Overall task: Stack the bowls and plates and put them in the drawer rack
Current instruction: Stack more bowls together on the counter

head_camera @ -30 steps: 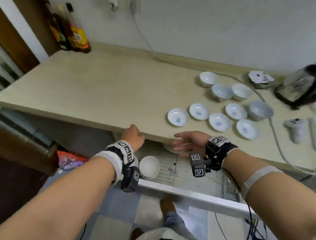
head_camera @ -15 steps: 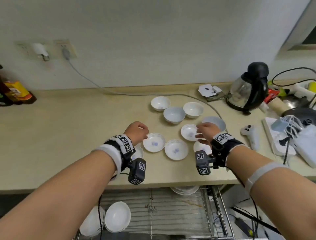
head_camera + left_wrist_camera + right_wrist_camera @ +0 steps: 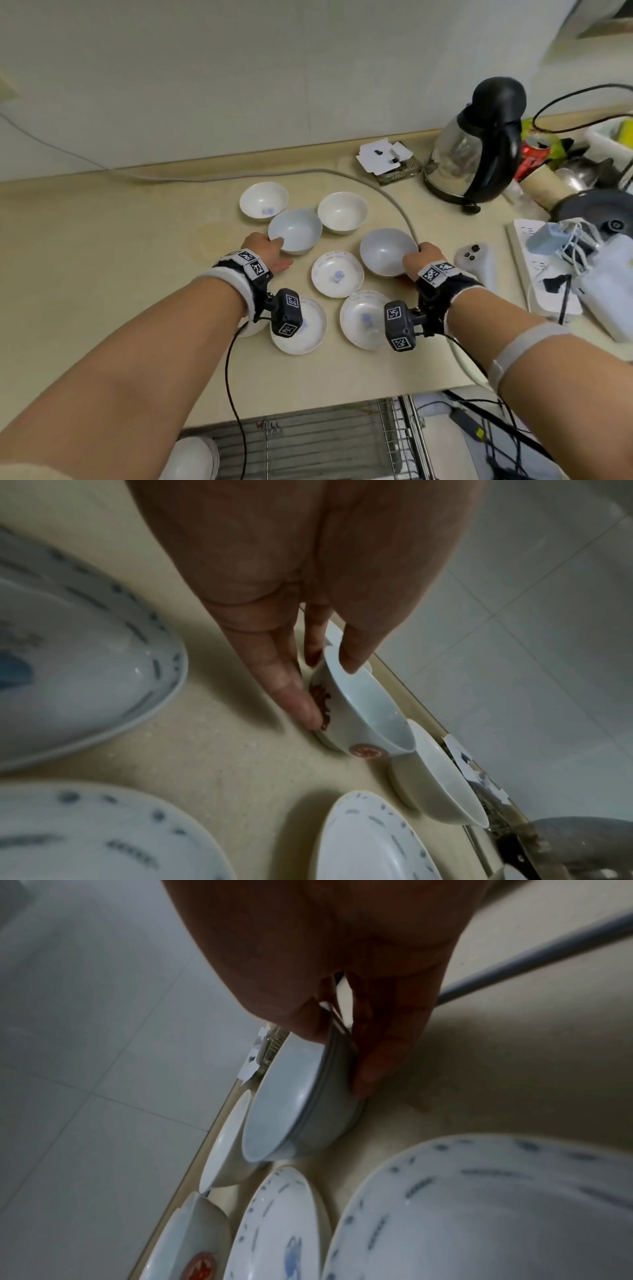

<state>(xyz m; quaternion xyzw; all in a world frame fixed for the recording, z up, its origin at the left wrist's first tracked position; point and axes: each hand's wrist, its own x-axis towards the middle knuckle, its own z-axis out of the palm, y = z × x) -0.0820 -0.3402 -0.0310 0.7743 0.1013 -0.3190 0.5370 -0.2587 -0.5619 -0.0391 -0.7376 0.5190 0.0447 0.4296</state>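
Several white bowls and blue-patterned plates lie on the beige counter [image 3: 102, 274]. My left hand [image 3: 263, 248] [image 3: 329, 688] pinches the near rim of a middle bowl [image 3: 295, 230] [image 3: 359, 710], which has red marks; the thumb is inside and the fingers outside. My right hand [image 3: 423, 257] [image 3: 339, 1053] pinches the rim of a greyish bowl [image 3: 388, 251] [image 3: 291, 1110] the same way. Two more bowls [image 3: 263, 201] [image 3: 342, 211] stand behind. Three plates [image 3: 337, 278] [image 3: 364, 318] [image 3: 301, 325] lie nearer me. The wire drawer rack [image 3: 325, 438] is pulled out below the counter edge.
A glass kettle [image 3: 476, 150] stands at the back right, and its grey cable [image 3: 394, 202] curves past the right bowl. A white controller [image 3: 474, 260] and a power strip [image 3: 534, 260] lie right of my right hand. A white bowl [image 3: 191, 459] sits in the rack's left.
The view lifted from the drawer rack to the counter. Both hands moved forward from the counter's front edge, past the plates, and each took hold of a bowl's rim.
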